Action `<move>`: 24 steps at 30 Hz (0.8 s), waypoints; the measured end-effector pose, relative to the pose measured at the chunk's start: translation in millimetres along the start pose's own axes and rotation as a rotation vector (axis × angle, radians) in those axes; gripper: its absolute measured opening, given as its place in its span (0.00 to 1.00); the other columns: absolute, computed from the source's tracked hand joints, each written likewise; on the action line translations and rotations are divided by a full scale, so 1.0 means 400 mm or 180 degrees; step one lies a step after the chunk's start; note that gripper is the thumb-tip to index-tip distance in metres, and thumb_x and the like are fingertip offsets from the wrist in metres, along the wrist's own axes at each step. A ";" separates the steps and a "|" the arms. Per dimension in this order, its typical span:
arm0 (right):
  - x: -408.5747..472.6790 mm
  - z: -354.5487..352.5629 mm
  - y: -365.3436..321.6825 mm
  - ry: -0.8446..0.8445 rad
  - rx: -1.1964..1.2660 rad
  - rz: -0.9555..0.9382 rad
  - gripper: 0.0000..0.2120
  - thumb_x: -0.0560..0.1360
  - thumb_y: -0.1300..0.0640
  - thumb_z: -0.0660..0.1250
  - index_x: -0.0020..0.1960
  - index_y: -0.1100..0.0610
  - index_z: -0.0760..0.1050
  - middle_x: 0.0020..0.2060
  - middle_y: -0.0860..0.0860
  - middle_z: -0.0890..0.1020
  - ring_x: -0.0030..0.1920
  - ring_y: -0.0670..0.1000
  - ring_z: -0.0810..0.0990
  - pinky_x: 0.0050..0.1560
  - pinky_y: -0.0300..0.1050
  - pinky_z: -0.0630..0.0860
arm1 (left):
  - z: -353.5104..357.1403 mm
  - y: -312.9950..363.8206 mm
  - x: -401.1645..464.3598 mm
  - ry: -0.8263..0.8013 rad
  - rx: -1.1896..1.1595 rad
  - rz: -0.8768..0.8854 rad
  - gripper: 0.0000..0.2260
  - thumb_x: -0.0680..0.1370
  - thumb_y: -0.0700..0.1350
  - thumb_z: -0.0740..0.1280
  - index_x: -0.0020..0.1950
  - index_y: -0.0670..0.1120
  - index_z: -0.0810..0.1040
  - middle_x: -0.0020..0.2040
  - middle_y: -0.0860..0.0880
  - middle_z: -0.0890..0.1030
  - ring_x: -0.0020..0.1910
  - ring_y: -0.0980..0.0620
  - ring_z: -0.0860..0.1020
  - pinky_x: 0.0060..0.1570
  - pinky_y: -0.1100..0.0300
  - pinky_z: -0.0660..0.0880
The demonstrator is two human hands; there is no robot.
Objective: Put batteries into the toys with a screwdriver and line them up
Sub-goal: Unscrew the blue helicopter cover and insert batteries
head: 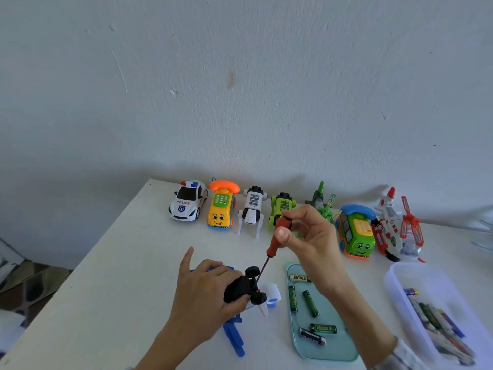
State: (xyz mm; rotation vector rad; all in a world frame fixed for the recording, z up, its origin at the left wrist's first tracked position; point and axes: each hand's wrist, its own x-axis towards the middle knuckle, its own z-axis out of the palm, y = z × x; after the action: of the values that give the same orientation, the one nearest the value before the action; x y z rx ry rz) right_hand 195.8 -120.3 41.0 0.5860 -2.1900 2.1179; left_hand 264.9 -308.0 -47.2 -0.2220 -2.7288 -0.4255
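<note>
My left hand [205,292] pins a blue and white toy [272,296] upside down on the table, its black underside and wheels [241,287] facing up. My right hand [306,236] pinches the red handle of a screwdriver [274,243] from above. Its thin shaft slants down to the toy's underside between the wheels. A teal tray [344,348] to the right carries several loose batteries [310,303]. Along the wall stand a police car [188,200], a yellow phone car [221,209], a white robot dog [252,209], a green robot dog [280,206], a green phone car [356,233] and a helicopter [394,225].
A clear plastic box [400,284] at the right edge holds more batteries [437,321]. A green toy plane [324,201] stands behind my right hand. The white table [120,263] ends at the left, with patterned floor below. The wall rises right behind the toy row.
</note>
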 end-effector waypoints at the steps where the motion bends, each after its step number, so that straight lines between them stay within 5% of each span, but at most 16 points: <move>1: 0.002 0.001 -0.001 0.0068 0.0057 -0.0039 0.11 0.69 0.58 0.76 0.44 0.58 0.74 0.36 0.55 0.80 0.35 0.53 0.80 0.36 0.51 0.78 | 0.000 0.001 0.000 0.0009 -0.0012 -0.0001 0.15 0.69 0.66 0.61 0.43 0.60 0.81 0.36 0.66 0.80 0.43 0.61 0.79 0.67 0.45 0.57; 3: 0.002 0.003 -0.006 -0.0046 0.0178 -0.0114 0.07 0.72 0.68 0.69 0.44 0.59 0.72 0.34 0.60 0.80 0.31 0.54 0.80 0.34 0.47 0.76 | -0.001 0.001 -0.001 0.0021 -0.0027 0.0006 0.15 0.69 0.66 0.60 0.43 0.60 0.81 0.36 0.66 0.80 0.43 0.61 0.79 0.66 0.45 0.58; 6: 0.001 -0.003 -0.005 -0.0316 0.0275 -0.0089 0.12 0.76 0.76 0.58 0.49 0.60 0.70 0.44 0.60 0.82 0.37 0.57 0.82 0.35 0.45 0.76 | -0.003 0.001 0.000 0.0031 0.0006 0.0030 0.15 0.69 0.66 0.60 0.43 0.60 0.81 0.36 0.66 0.80 0.42 0.61 0.80 0.66 0.46 0.57; 8: -0.001 0.000 -0.003 -0.0281 0.0241 -0.0068 0.10 0.77 0.70 0.62 0.49 0.55 0.73 0.47 0.56 0.83 0.42 0.56 0.82 0.36 0.47 0.77 | -0.002 0.001 0.002 0.0037 0.0006 0.0033 0.15 0.69 0.66 0.60 0.43 0.60 0.81 0.36 0.66 0.80 0.42 0.61 0.80 0.66 0.46 0.57; 11: -0.003 0.011 -0.004 -0.0058 0.0091 -0.0067 0.09 0.68 0.52 0.76 0.42 0.50 0.76 0.39 0.50 0.81 0.39 0.51 0.81 0.35 0.49 0.76 | -0.002 0.001 0.001 0.0023 -0.0011 0.0035 0.15 0.69 0.66 0.60 0.43 0.60 0.81 0.36 0.66 0.80 0.43 0.61 0.80 0.66 0.45 0.57; 14: 0.002 0.020 -0.012 -0.0045 0.0111 -0.0183 0.09 0.69 0.62 0.73 0.41 0.59 0.72 0.31 0.56 0.79 0.29 0.55 0.81 0.31 0.46 0.74 | -0.003 0.002 0.001 0.0037 0.0035 0.0040 0.15 0.70 0.66 0.59 0.43 0.60 0.81 0.36 0.65 0.80 0.42 0.61 0.80 0.65 0.44 0.58; 18: 0.010 0.022 -0.018 -0.0182 -0.0129 -0.0090 0.09 0.76 0.74 0.60 0.49 0.62 0.71 0.38 0.59 0.82 0.33 0.56 0.81 0.36 0.45 0.77 | -0.004 -0.001 0.003 0.0037 0.0051 0.0064 0.16 0.70 0.66 0.59 0.43 0.60 0.81 0.36 0.65 0.80 0.42 0.61 0.80 0.65 0.44 0.57; 22: 0.010 0.015 -0.010 -0.0070 -0.0131 -0.0030 0.07 0.74 0.66 0.69 0.46 0.55 0.75 0.42 0.52 0.82 0.41 0.52 0.82 0.41 0.47 0.78 | -0.001 -0.002 0.003 0.0028 0.0055 0.0052 0.16 0.70 0.67 0.59 0.43 0.60 0.81 0.36 0.65 0.80 0.42 0.61 0.80 0.66 0.44 0.57; 24: 0.005 0.016 -0.013 0.0009 -0.0112 -0.0046 0.09 0.69 0.60 0.74 0.43 0.57 0.74 0.35 0.51 0.81 0.36 0.51 0.82 0.38 0.50 0.77 | 0.000 -0.002 0.002 0.0032 0.0045 0.0054 0.16 0.70 0.66 0.59 0.43 0.60 0.81 0.37 0.65 0.80 0.43 0.61 0.80 0.66 0.44 0.57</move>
State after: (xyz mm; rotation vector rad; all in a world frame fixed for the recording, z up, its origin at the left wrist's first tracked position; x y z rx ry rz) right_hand 197.1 -127.1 46.2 0.5943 -2.2097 2.0672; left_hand 264.0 -308.5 -46.9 -0.2385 -2.7173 -0.4013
